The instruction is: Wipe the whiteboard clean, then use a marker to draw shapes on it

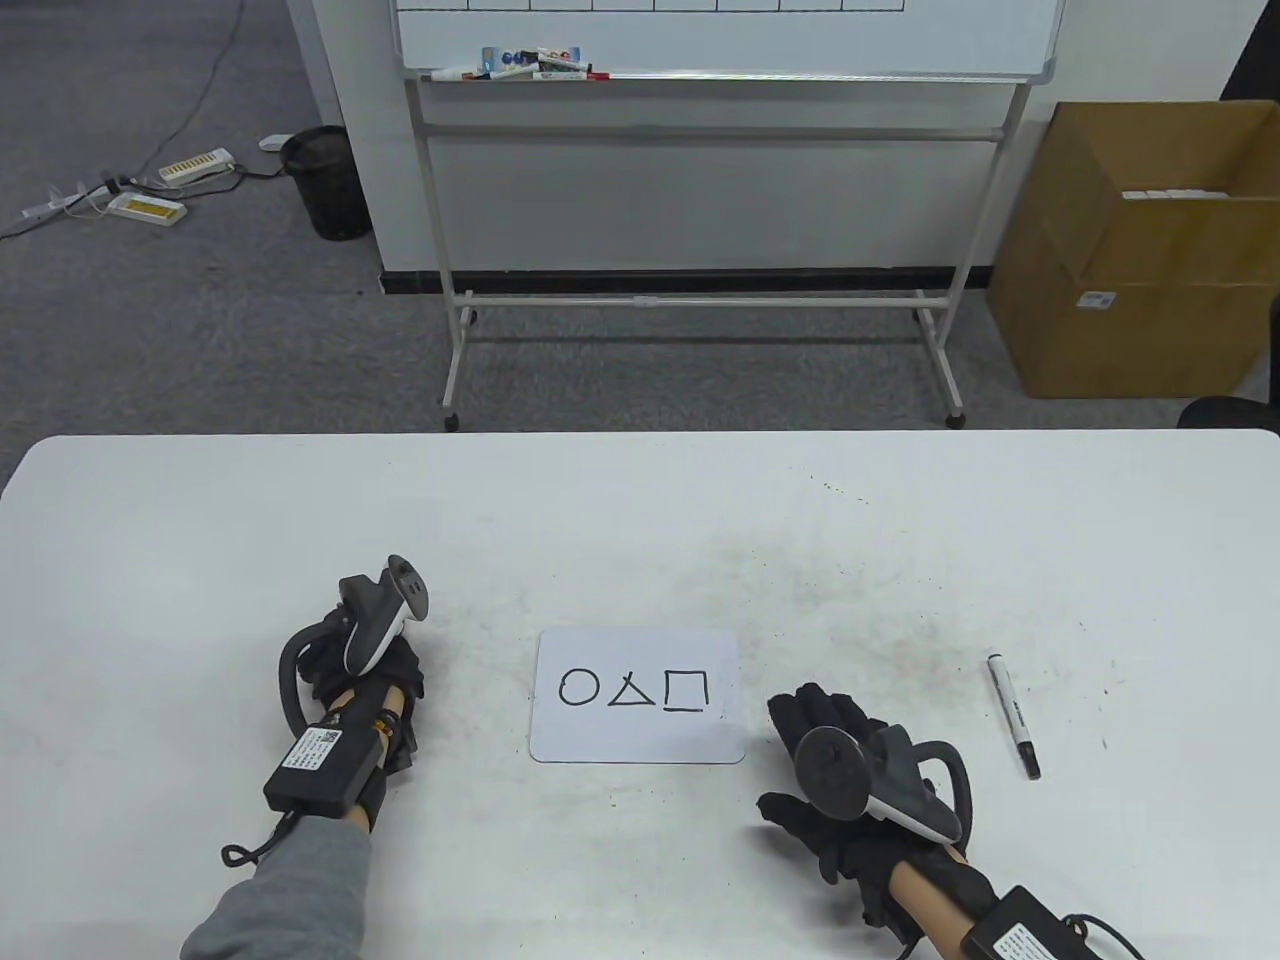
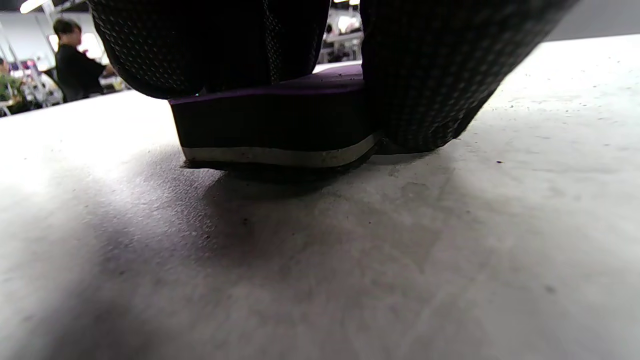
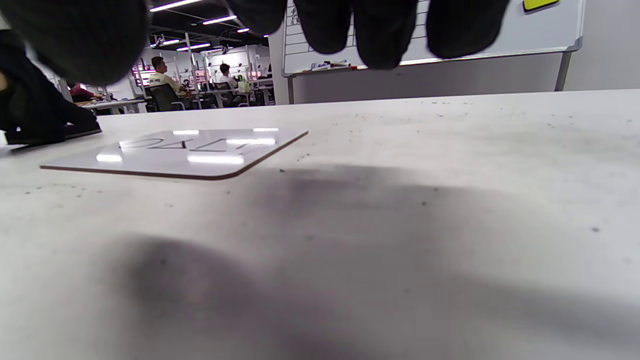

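Observation:
A small whiteboard (image 1: 638,697) lies flat at the table's middle, with a circle, a triangle and a square drawn on it in black. My left hand (image 1: 365,665) is left of the board and grips an eraser (image 2: 272,125) that sits on the table. The eraser has a dark purple top and a white felt base, and it is hidden under the hand in the table view. My right hand (image 1: 825,735) rests on the table right of the board, fingers straight and holding nothing. A black-capped marker (image 1: 1013,715) lies further right, apart from the hand. The board (image 3: 185,152) shows at the left in the right wrist view.
The white table (image 1: 640,520) carries grey smudges around the board. Behind it stands a large wheeled whiteboard (image 1: 720,40) with markers on its tray. A cardboard box (image 1: 1140,250) sits at the far right and a black bin (image 1: 325,180) at the far left.

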`<state>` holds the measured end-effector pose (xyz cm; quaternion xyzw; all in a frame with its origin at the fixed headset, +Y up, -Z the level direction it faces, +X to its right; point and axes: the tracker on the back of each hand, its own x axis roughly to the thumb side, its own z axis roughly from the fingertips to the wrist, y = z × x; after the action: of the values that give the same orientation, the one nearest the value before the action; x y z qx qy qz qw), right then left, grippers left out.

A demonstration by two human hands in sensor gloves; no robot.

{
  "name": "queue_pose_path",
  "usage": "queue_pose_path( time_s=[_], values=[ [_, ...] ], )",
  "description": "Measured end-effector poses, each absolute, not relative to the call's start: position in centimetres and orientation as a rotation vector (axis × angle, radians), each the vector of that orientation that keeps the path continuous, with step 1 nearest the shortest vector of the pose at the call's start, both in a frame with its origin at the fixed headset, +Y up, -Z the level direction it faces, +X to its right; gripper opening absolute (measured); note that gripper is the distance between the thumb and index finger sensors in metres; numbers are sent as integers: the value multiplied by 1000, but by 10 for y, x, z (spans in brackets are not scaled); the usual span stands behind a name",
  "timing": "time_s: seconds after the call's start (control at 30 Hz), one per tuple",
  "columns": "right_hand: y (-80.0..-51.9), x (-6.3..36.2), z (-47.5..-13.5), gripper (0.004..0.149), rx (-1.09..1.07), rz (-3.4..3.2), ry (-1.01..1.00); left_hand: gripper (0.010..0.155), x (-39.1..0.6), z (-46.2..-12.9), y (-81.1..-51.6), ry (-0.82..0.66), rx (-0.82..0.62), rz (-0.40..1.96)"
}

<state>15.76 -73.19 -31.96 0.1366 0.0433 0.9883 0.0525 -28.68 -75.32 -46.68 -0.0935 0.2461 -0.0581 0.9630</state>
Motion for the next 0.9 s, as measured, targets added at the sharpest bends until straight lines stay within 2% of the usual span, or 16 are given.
queue_pose_path(
  time_s=[0.1, 0.23, 0.37, 0.57, 0.73, 0.9],
  values=[
    [-734, 153, -328, 93, 399, 3025, 129, 58, -281, -468, -748, 491, -185, -137],
    [-737, 141, -344, 94, 382, 3089, 169, 58, -259, -467, -730, 400, -136, -78],
    [-748, 130, -363, 95, 330, 3095, 293, 59, -215, -453, -708, 198, -76, -54],
    [-767, 116, -391, 99, 309, 3145, 486, 60, -157, -424, -693, -64, -5, -94],
    [-772, 116, -399, 102, 289, 3086, 514, 59, -131, -409, -695, -175, 40, -78],
    [-775, 120, -400, 97, 278, 3060, 573, 59, -108, -403, -706, -294, 18, -64]
  ],
)
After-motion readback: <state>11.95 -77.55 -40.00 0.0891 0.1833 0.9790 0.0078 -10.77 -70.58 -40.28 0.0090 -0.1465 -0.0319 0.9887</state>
